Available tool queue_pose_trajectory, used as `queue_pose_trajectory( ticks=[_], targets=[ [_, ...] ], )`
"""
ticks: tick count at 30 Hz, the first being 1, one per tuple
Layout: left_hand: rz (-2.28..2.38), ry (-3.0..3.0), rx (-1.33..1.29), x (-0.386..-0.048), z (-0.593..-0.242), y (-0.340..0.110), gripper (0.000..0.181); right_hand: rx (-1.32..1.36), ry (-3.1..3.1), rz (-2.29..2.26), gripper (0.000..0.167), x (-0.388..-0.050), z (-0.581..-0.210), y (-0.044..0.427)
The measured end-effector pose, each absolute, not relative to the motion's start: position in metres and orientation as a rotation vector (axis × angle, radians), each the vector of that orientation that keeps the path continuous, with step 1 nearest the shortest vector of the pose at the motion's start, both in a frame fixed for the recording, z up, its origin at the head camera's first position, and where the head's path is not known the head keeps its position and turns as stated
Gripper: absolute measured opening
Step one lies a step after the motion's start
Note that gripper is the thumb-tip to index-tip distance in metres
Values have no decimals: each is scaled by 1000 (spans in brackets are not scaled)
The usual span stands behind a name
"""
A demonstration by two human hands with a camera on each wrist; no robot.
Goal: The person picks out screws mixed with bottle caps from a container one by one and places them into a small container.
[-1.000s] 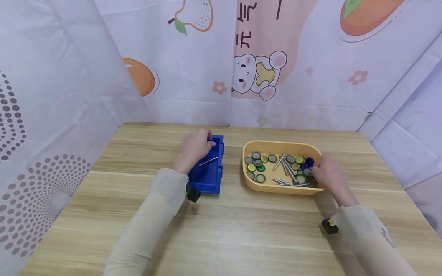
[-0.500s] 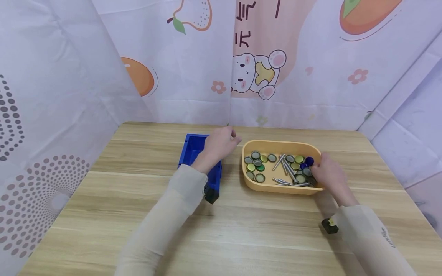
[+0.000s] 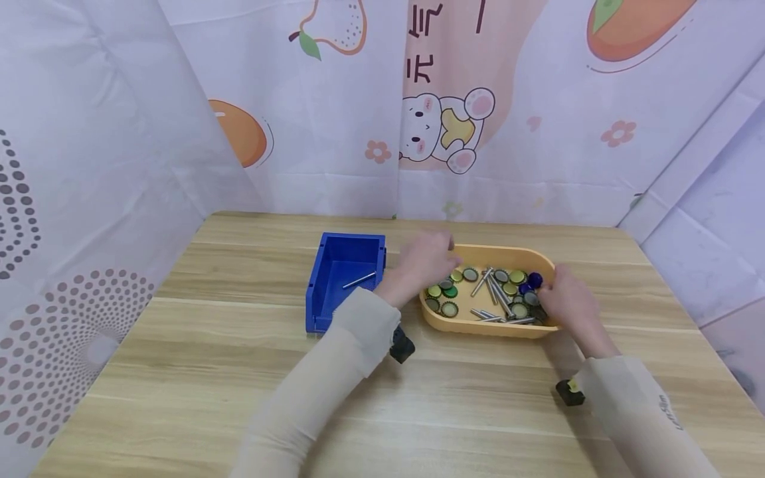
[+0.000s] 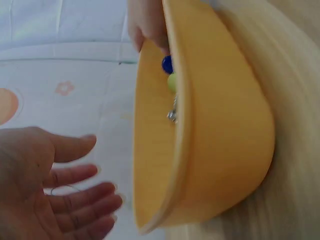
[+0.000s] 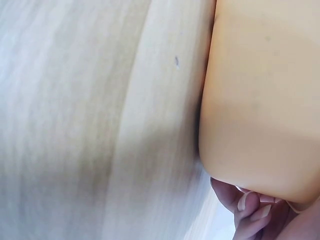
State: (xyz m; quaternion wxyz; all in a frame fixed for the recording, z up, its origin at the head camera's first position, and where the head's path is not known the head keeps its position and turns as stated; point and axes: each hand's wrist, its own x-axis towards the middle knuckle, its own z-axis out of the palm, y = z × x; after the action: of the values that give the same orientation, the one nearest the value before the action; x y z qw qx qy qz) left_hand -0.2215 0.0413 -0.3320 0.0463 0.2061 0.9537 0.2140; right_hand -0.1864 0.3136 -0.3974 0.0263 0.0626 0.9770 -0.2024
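My left hand [image 3: 425, 262], slightly blurred, hovers over the left end of a yellow plastic tray [image 3: 478, 327]. In the left wrist view its fingers are spread and relaxed, apart from the tray wall, with nothing held. My right hand [image 3: 570, 302] grips the tray's right end; in the right wrist view its fingers [image 5: 250, 212] curl about that end. Inside the tray lie several bottle caps [image 3: 449, 309], gold, green, blue and grey, and several silver bolts [image 3: 501, 295]. To the left, a blue bin [image 3: 337, 302] holds one silver bolt [image 3: 360, 280].
Both containers stand on a wood-grain table [image 3: 442, 411], with a gap between them. A printed white curtain [image 3: 335, 179] hangs behind the table's far edge, and more sheeting hangs at both sides.
My left hand has moved right, from over the blue bin to over the tray's left end. The bolt still lies in the bin. My right hand and the tray stay put.
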Motion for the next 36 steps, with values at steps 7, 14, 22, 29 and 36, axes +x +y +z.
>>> queue_pose_trajectory(
  ticks=[7, 14, 22, 29, 36],
  targets=[
    [555, 2753, 966, -216, -351, 59, 37, 203, 3023, -632, 35, -186, -398, 313],
    [452, 2657, 1065, -213, -374, 73, 38, 197, 3032, -637, 36, -186, -399, 313],
    [355, 2580, 1107, -212, -386, 87, 37, 205, 3033, -643, 37, -186, -398, 313],
    [279, 2484, 1244, -218, -391, 87, 35, 212, 3025, -636, 38, -186, -397, 312],
    [291, 2521, 1231, -219, -394, 84, 22, 215, 3031, -625, 37, -186, -398, 312]
  ],
)
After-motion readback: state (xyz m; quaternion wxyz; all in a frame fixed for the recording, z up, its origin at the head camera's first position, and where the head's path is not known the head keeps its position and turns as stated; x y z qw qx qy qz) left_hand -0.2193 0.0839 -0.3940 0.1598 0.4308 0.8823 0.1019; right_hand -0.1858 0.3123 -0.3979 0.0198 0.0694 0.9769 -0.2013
